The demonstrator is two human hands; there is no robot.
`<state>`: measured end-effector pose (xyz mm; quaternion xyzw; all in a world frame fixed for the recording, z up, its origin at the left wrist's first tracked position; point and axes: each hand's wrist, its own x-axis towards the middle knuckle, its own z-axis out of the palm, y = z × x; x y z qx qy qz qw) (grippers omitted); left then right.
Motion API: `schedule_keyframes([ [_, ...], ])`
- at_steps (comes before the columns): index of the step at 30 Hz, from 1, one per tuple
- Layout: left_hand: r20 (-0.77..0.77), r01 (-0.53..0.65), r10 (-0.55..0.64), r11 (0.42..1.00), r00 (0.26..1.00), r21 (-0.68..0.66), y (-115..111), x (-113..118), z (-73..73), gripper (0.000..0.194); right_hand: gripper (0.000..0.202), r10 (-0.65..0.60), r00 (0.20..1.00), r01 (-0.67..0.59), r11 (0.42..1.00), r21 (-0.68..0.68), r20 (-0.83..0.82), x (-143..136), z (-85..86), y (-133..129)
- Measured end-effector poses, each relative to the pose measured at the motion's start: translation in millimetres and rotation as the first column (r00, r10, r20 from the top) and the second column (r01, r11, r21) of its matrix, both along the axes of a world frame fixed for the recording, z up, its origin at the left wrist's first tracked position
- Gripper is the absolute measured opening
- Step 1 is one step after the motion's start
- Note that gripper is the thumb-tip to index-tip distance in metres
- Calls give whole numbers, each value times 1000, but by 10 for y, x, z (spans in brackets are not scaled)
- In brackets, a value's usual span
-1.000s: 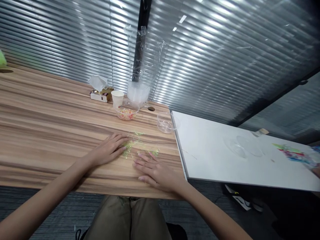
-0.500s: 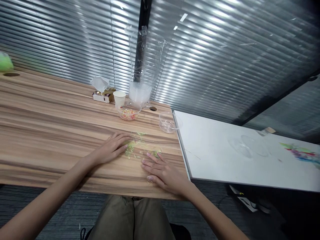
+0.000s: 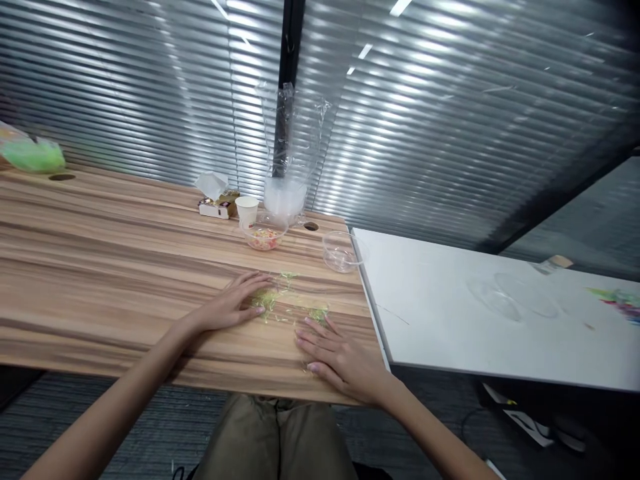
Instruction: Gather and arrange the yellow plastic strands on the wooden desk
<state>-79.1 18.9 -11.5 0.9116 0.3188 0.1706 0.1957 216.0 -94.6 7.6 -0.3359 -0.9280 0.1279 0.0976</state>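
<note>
Small yellow-green pieces point(image 3: 267, 303) lie scattered on the wooden table point(image 3: 125, 267), with another small cluster point(image 3: 319, 313) to their right. My left hand point(image 3: 233, 303) rests palm down at the left edge of the pieces, thumb apart from the fingers. My right hand point(image 3: 340, 353) lies flat near the table's front edge, its fingers spread and their tips beside the right cluster. Neither hand visibly holds anything. Behind them stand a clear bowl point(image 3: 265, 241) with red, orange and yellow pieces and a second clear bowl point(image 3: 341, 257) that looks bare inside.
At the back are a tissue box point(image 3: 215, 208), a paper cup point(image 3: 247, 211) and stacked clear containers in plastic point(image 3: 285, 199). A green bag point(image 3: 35, 155) sits far left. On the white table point(image 3: 425, 293) lie clear lids point(image 3: 525, 295) and colourful strips point(image 3: 623, 303).
The view has shifted, so the table and its objects appear slightly lower and further right. Both hands remain on the table near the green pieces, with slight finger movement.
</note>
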Motion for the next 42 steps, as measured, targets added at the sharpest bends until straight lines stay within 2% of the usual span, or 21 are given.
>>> schedule_keyframes([
  [5,-10,32,-32,999,999,3,-5,-8,42,55,46,4,1000,-4,1000,10,5,-79,-6,33],
  [9,-61,13,-14,1000,998,-12,-27,-45,83,60,42,4,1000,-4,1000,26,-3,-117,-27,45],
  [15,-107,29,-27,999,994,18,-184,-30,91,81,41,3,1000,-1,998,64,-26,17,-64,-28],
  [20,-118,29,-15,992,993,121,-398,303,69,83,46,-18,999,23,993,118,-40,190,-122,-99],
  [24,-148,75,-48,980,988,185,-489,625,68,79,50,-111,990,121,983,135,-83,346,-151,-163],
  [28,-114,69,-39,960,993,270,-634,799,51,74,51,-214,965,230,968,97,-150,451,-189,-215],
  [31,-91,78,-54,956,994,282,-844,810,10,72,52,-263,945,283,955,86,-194,456,-222,-223],
  [36,-126,146,-113,942,986,301,-1150,731,-77,68,53,-271,939,296,951,92,-213,424,-248,-217],
  [39,-175,197,-147,928,974,317,-1204,711,-85,69,51,-278,940,303,946,112,-198,413,-261,-227],
  [42,-170,196,-149,930,974,310,-1193,725,-57,68,49,-280,942,306,942,136,-183,403,-274,-236],
])
